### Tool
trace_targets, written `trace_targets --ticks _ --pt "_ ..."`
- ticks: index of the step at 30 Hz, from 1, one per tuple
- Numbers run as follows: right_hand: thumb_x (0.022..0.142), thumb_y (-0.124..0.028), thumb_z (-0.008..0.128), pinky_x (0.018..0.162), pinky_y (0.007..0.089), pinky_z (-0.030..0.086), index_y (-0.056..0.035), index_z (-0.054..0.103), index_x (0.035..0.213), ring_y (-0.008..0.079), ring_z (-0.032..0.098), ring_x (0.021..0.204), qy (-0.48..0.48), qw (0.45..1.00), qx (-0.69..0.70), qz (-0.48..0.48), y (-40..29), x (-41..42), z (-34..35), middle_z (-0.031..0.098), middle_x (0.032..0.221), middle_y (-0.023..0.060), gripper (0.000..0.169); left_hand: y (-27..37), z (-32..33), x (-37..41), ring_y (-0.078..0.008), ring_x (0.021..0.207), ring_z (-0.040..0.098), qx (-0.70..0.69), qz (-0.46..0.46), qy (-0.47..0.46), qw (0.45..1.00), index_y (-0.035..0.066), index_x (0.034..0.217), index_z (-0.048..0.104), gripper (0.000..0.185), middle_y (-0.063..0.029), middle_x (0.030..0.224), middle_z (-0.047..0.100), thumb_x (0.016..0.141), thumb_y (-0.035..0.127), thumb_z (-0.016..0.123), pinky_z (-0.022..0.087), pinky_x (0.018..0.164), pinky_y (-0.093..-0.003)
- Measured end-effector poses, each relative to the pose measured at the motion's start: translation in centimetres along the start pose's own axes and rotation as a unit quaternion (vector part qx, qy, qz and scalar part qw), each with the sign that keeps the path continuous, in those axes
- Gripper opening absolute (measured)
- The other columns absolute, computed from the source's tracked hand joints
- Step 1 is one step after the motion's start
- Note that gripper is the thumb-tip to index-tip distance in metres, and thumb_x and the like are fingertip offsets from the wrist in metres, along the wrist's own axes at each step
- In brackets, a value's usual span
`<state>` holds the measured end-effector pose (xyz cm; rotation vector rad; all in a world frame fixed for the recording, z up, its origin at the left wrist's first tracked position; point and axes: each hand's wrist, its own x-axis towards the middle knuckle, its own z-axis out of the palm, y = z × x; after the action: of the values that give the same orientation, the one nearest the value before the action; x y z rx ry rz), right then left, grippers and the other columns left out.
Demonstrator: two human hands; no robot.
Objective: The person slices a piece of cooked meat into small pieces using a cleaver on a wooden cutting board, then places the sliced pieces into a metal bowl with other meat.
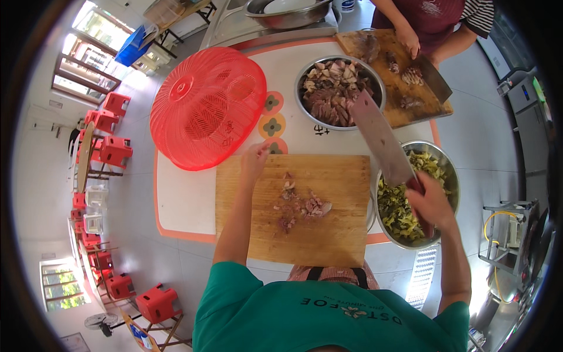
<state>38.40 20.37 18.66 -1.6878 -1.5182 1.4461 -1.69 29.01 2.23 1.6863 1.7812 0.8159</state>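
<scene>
My right hand [429, 200] grips the red handle of a broad cleaver [380, 141]. Its blade slants up and left, with the tip over a steel bowl of sliced meat [336, 94]; the handle is above a steel bowl of chopped greens [402, 215]. My left hand [255, 160], fingers bent, is raised near the upper left edge of a wooden cutting board [259, 229]. Whether it holds anything small is unclear. Small meat scraps [314, 206] lie about the middle of the board. A red plastic mesh cover [211, 105] stands left of my left hand.
Across the table a co-worker's hand [409, 42] is at another cleaver [433, 79] on a second wooden board [387, 105] with meat pieces. A large steel basin [288, 17] stands beyond the table [184, 200]. Red stools [115, 152] are off to the left.
</scene>
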Motion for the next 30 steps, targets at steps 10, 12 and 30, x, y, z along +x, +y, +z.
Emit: trace_targets --ticks 10,12,30 --pt "0.082 -0.008 0.049 0.043 0.0242 0.041 0.0024 0.046 0.093 0.0107 0.049 0.045 -0.066 0.966 0.235 0.087 12.5 -7.9 10.6 0.049 0.058 0.0043 0.015 -0.2 6.0 -8.9 -0.0322 0.087 0.052 0.073 0.12 -0.081 0.987 0.002 0.093 0.057 0.025 -0.0142 0.093 0.055 0.071 0.014 0.062 0.043 0.075 -0.037" --pt "0.083 -0.009 0.048 0.043 0.0244 0.041 0.0024 0.045 0.093 0.011 0.049 0.045 -0.064 0.97 0.226 0.068 14.1 -8.2 11.4 0.049 0.058 0.0044 0.015 -0.4 5.5 -11.5 -0.0321 0.088 0.051 0.097 0.13 -0.143 0.976 0.003 0.097 0.058 0.028 -0.0147 0.096 0.055 0.071 0.012 0.062 0.042 0.076 -0.0372" --pt "0.084 -0.012 0.05 0.038 0.0246 0.04 -0.0036 0.043 0.082 0.0117 0.048 0.042 -0.164 0.937 0.288 0.114 16.4 -4.6 18.6 0.048 0.058 0.0035 0.012 0.6 3.7 -17.3 -0.0355 0.109 0.039 0.089 -0.017 -0.117 0.989 0.003 0.128 0.03 0.093 -0.0182 0.115 0.037 0.047 -0.001 0.074 0.04 0.088 -0.0359"
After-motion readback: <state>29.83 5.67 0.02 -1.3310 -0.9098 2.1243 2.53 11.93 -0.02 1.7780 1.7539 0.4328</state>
